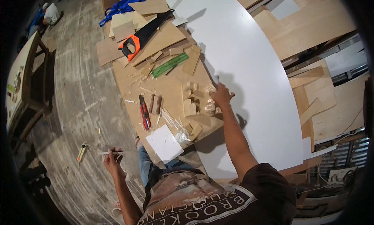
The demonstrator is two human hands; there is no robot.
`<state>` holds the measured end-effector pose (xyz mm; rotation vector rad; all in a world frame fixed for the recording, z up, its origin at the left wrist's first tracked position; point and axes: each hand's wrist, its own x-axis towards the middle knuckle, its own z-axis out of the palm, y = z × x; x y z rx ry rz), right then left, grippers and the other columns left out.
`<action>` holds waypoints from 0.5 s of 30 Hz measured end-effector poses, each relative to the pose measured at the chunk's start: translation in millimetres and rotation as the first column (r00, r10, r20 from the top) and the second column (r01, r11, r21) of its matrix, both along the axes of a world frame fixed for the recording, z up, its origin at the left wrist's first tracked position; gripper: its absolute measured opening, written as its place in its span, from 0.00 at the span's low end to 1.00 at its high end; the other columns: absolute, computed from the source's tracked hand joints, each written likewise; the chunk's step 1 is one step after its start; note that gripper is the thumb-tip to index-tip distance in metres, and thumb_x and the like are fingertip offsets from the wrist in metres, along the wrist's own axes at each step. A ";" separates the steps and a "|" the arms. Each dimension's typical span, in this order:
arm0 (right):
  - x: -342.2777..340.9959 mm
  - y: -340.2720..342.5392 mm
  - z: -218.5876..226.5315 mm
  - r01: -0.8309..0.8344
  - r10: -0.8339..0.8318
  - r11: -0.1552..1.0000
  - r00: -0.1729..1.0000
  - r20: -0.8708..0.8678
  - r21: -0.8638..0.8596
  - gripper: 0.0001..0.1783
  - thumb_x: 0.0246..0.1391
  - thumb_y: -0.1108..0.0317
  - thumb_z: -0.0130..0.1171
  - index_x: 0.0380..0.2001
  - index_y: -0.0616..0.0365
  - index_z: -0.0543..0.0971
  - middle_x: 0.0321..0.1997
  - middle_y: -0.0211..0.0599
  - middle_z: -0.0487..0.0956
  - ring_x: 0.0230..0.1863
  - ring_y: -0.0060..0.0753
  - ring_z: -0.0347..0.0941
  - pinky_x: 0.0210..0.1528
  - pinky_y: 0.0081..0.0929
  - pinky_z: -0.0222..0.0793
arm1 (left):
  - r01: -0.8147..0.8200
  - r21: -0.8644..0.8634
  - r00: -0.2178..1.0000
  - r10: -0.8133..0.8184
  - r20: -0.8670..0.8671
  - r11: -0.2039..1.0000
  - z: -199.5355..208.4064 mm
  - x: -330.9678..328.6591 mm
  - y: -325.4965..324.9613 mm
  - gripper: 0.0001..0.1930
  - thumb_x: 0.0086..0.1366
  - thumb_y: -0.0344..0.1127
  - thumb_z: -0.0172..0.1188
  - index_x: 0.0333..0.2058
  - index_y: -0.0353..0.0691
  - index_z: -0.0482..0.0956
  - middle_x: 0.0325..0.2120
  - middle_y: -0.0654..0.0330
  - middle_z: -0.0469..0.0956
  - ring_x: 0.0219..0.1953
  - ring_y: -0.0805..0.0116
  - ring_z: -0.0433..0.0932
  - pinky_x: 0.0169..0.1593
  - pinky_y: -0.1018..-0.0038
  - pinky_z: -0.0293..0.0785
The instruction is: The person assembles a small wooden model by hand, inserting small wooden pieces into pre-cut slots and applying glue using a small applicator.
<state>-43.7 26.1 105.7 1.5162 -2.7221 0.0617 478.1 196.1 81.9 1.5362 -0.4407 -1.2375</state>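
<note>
My left hand (113,161) is over the floor left of the worktable, its fingers pinched on a thin white stick (104,153). To the right, my right hand (223,96) grips the right edge of a small wooden model (191,107), which is built of little blocks on a board. Its fingertips are partly hidden. Left of the model are a red utility knife (145,115), a brown block (155,104) and several thin pale sticks (168,118). Nearer to me are a white square sheet (164,143) and a crumpled clear plastic bag (182,135).
An orange-handled saw (132,46) lies on wood offcuts (165,38) at the far end, near a green strip (170,65) and a blue cloth bag (121,7). A large white panel (253,69) extends rightward. Another table (24,81) and a person (50,14) are at left.
</note>
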 end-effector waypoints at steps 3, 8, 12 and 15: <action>-45.2 11.5 15.5 0.019 0.012 0.988 0.980 0.200 -0.156 0.37 0.47 0.52 0.66 0.60 0.56 0.72 0.57 0.42 0.78 0.54 0.44 0.77 0.61 0.53 0.60 | 0.025 -0.021 1.000 -0.025 -0.016 0.999 -3.0 -4.6 0.9 0.15 0.73 0.47 0.54 0.42 0.42 0.80 0.36 0.64 0.83 0.38 0.74 0.80 0.42 0.72 0.74; -60.3 24.7 66.4 0.156 -0.053 0.966 0.897 0.438 -0.204 0.37 0.50 0.49 0.64 0.61 0.54 0.72 0.61 0.38 0.76 0.58 0.42 0.73 0.63 0.45 0.62 | 0.019 -0.013 0.999 -0.019 -0.026 1.000 -1.3 0.9 1.6 0.15 0.72 0.47 0.54 0.43 0.41 0.80 0.35 0.63 0.84 0.39 0.72 0.81 0.42 0.73 0.74; -95.5 60.1 74.5 0.220 -0.011 0.900 0.874 0.485 -0.377 0.32 0.53 0.55 0.64 0.60 0.53 0.73 0.58 0.35 0.78 0.54 0.38 0.76 0.56 0.39 0.69 | 0.118 -0.033 0.992 -0.117 0.038 0.992 11.0 -11.4 -10.9 0.16 0.72 0.47 0.55 0.43 0.40 0.80 0.34 0.61 0.84 0.38 0.71 0.82 0.42 0.73 0.74; -80.6 98.8 75.4 0.300 -0.029 0.836 0.860 0.510 -0.459 0.30 0.54 0.57 0.64 0.58 0.55 0.73 0.56 0.38 0.78 0.52 0.39 0.77 0.54 0.38 0.71 | 0.270 -0.046 0.963 -0.270 0.008 0.962 3.5 -16.5 -24.3 0.16 0.71 0.46 0.55 0.44 0.39 0.81 0.34 0.59 0.84 0.37 0.70 0.83 0.41 0.72 0.76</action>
